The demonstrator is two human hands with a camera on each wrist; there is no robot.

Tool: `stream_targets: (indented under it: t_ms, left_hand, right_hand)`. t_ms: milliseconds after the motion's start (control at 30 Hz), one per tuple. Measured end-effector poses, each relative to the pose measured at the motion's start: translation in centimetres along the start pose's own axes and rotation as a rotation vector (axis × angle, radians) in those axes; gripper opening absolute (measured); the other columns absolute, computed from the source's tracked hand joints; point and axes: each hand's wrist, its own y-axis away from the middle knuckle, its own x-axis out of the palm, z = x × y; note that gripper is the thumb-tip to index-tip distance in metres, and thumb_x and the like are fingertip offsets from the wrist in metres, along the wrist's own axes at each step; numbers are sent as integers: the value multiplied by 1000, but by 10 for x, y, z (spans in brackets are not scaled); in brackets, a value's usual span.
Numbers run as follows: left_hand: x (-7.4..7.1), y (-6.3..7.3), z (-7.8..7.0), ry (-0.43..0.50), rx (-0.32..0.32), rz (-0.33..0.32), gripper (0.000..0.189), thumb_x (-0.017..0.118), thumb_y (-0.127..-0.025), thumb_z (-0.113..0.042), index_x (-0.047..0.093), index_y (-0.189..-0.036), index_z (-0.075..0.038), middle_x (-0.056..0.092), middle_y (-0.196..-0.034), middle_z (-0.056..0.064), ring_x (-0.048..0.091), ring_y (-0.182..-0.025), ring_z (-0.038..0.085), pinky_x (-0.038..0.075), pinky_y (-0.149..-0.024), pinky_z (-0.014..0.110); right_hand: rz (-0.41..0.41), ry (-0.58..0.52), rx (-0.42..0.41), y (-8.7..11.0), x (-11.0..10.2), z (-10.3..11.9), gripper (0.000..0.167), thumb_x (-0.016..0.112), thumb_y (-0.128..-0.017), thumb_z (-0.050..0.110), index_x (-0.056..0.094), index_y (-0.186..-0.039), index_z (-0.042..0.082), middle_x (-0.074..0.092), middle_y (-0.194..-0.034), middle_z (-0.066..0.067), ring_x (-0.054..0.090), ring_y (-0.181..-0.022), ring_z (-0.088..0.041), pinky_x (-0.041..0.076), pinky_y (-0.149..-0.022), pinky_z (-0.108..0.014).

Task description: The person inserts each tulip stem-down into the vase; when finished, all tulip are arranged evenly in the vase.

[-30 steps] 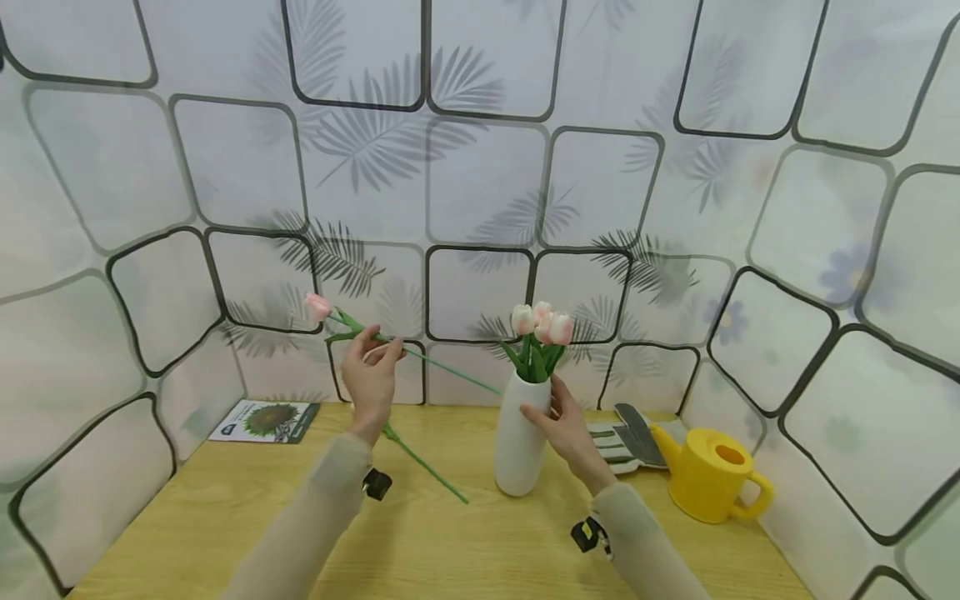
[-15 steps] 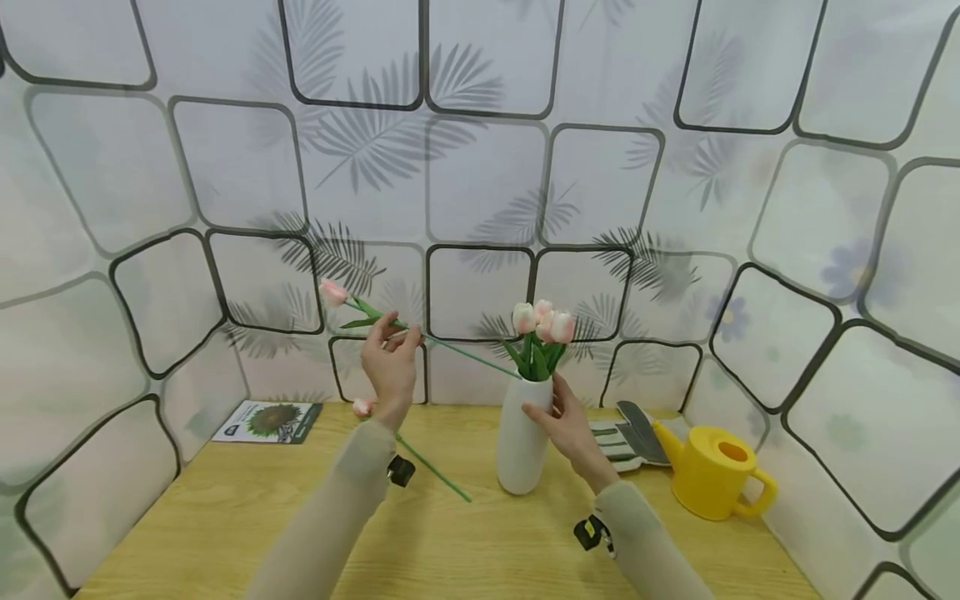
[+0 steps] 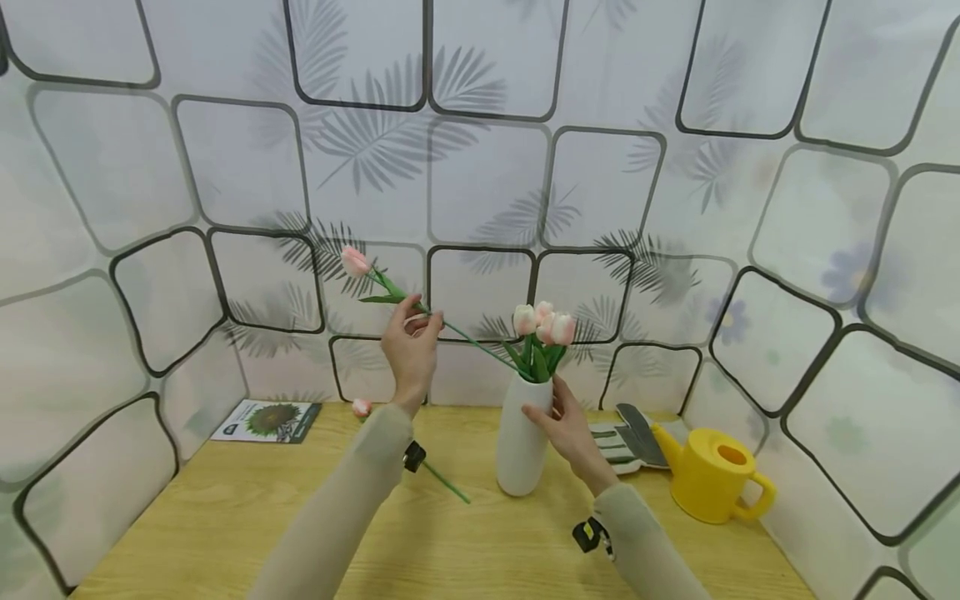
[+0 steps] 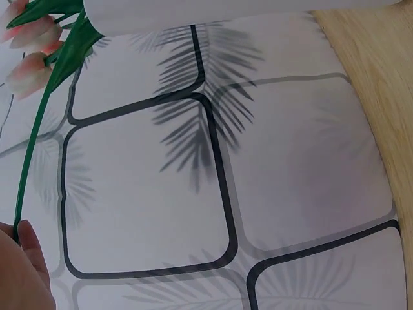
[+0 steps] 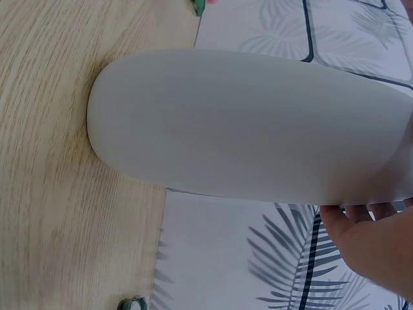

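My left hand (image 3: 412, 348) pinches the green stem of a pink tulip (image 3: 356, 262) just below its leaves. The stem slants down to the right, and its lower end reaches the mouth of a white vase (image 3: 521, 437). In the left wrist view the stem runs up from my fingertips to the vase's rim. Several pale pink tulips (image 3: 553, 327) with green leaves stand in the vase. My right hand (image 3: 572, 433) grips the upper right side of the vase, which stands on the table. Another tulip (image 3: 362, 407) lies on the table, partly hidden by my left arm.
At right on the wooden table (image 3: 465, 550) stands a yellow watering can (image 3: 708, 475). Beside it lie striped gloves (image 3: 617, 446) with a dark grey trowel blade (image 3: 641, 433) on top. A card with a sunflower picture (image 3: 266, 421) is at the back left. Patterned walls enclose the table.
My left hand has moved right and up with the tulip, and the stem has come to slope more steeply, its end now at the vase's mouth. My right hand stays on the vase.
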Motion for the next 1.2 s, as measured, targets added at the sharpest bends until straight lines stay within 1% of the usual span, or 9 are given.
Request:
stream_targets:
  t_ms: [133,200,333,433,567,667,867,967,1200]
  left_hand:
    - [7,0,-5,-30,65,31,39,73,-88,-5,64,-125,-6,63,-108,20,69,-84,25,54,-69,14]
    - [10,0,-7,-41,109,51,39,73,-88,-6,64,-125,-6,63,-109,20,70,-85,29,54,-68,15]
    - [17,2,-11,-98,196,81,37,72,-89,-8,65,-125,-8,65,-112,16,70,-86,27,55,-68,18]
    - [20,2,-14,-153,250,82,36,71,-90,-8,65,-125,-8,67,-114,11,70,-87,23,56,-71,26]
    - [23,1,-18,-178,291,96,36,71,-90,-9,64,-125,-8,66,-114,11,70,-88,24,58,-73,35]
    - [26,3,-20,-177,313,116,36,71,-90,-9,65,-125,-8,67,-113,12,70,-88,25,59,-73,37]
    - [33,9,-19,-199,386,186,33,69,-91,-7,65,-124,-7,67,-111,13,70,-86,24,59,-69,35]
    - [38,12,-19,-227,434,232,29,68,-92,-7,66,-120,-6,68,-105,13,70,-84,23,59,-67,32]
    - [46,27,-12,-250,527,324,19,67,-92,-3,69,-111,-2,67,-98,14,69,-79,22,58,-64,25]
  right_hand:
    - [3,-6,5,0,0,2,78,65,-96,21,17,-157,10,28,-158,-19,31,-144,-41,29,-116,-57]
    - [4,-9,5,0,0,3,79,65,-96,20,17,-157,10,28,-158,-19,31,-144,-41,29,-116,-57]
    - [6,-11,1,0,-1,4,79,64,-96,20,16,-157,10,28,-158,-20,31,-144,-40,29,-116,-57]
    - [7,-10,-3,0,-2,3,79,65,-96,20,16,-157,10,28,-158,-20,32,-144,-40,29,-116,-56]
    - [5,-9,4,-1,-2,2,80,65,-96,21,15,-158,10,27,-159,-19,31,-144,-40,29,-116,-56]
    - [6,-11,13,0,-2,3,80,65,-96,21,15,-158,11,27,-159,-19,31,-144,-40,29,-116,-57]
    - [6,-12,6,2,-1,6,78,64,-96,19,17,-157,9,28,-158,-20,31,-144,-40,28,-116,-57]
    - [4,-12,-2,0,-1,2,78,65,-96,19,17,-157,8,29,-157,-20,32,-143,-41,29,-116,-57]
    - [-7,-16,-34,-16,0,-27,83,68,-94,25,17,-158,12,31,-157,-19,34,-143,-40,31,-115,-58]
